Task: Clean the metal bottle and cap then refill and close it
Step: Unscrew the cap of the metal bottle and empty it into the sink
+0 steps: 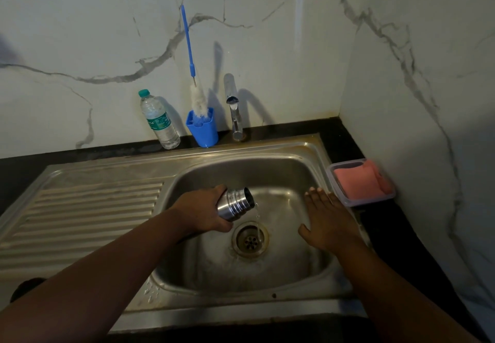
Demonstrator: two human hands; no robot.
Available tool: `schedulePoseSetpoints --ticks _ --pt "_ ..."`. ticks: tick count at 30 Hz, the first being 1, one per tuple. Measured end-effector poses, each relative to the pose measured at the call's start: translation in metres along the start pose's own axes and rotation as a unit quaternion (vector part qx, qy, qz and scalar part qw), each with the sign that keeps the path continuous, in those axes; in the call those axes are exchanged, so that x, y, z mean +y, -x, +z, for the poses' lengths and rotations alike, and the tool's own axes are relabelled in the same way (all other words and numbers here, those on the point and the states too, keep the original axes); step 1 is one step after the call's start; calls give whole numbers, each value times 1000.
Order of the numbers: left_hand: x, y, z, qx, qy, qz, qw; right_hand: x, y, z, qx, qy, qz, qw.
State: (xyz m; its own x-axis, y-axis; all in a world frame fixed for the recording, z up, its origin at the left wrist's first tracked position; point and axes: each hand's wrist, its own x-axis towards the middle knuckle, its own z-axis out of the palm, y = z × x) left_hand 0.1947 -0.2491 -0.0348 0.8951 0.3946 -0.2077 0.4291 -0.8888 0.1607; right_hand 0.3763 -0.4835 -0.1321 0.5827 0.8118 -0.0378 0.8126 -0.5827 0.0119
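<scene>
One plastic bottle [159, 120], green label unreadable, left hand [205, 210] tipping metal bottle [235, 204]

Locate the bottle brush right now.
Head view, upper centre: the bottle brush stands in the blue cup on the counter, between the plastic water bottle and the tap.

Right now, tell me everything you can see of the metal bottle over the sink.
The metal bottle looks like bare brushed steel, with ribbed rings round its neck and a dark open mouth; no cap is on it. It is tipped neck-down toward the right, over the sink basin, and a thin stream of water runs from its mouth toward the drain. The left hand grips its body, hiding the lower part. Nothing else touches it; the right hand is apart, fingers straight.
</scene>
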Motion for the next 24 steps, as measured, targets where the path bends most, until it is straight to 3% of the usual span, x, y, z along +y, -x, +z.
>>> schedulePoseSetpoints --ticks 24 --pt "7 -2 12 -20 -47 0 999 0 -2 1 -7 11 0 1000"
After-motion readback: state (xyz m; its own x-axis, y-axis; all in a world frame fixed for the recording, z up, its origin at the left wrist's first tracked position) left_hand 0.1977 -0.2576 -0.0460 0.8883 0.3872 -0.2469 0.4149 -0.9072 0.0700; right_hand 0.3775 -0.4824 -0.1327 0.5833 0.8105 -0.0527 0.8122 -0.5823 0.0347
